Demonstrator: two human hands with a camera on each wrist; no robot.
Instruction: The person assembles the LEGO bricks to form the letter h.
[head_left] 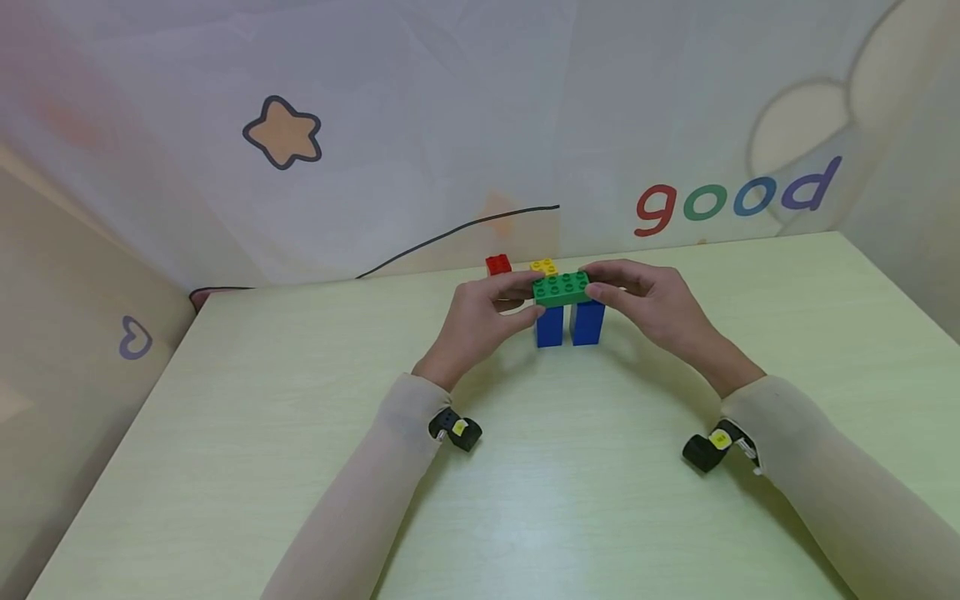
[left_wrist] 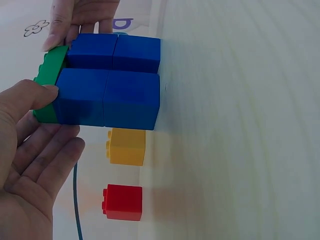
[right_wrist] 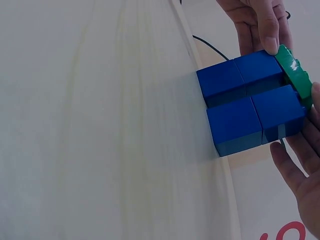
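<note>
Left hand [head_left: 480, 323] pinches the left end of the green block [head_left: 561, 290], thumb in front; right hand [head_left: 660, 304] pinches the right end likewise. Right fingertips partly cut off in right wrist view. Green block lies across the tops of the left blue stack [head_left: 550, 327] and right blue stack [head_left: 588, 323], two blocks each; studs up, long axis about 9 to 3 o'clock in head view, right end tipped slightly toward 2. A gap with a stud showing sits over the right stack; fit on the left is hard to make out. Yellow block [head_left: 543, 267] behind at 11 o'clock, red block [head_left: 498, 265] at 10, both partly hidden in head view, on the table [head_left: 225, 433].
</note>
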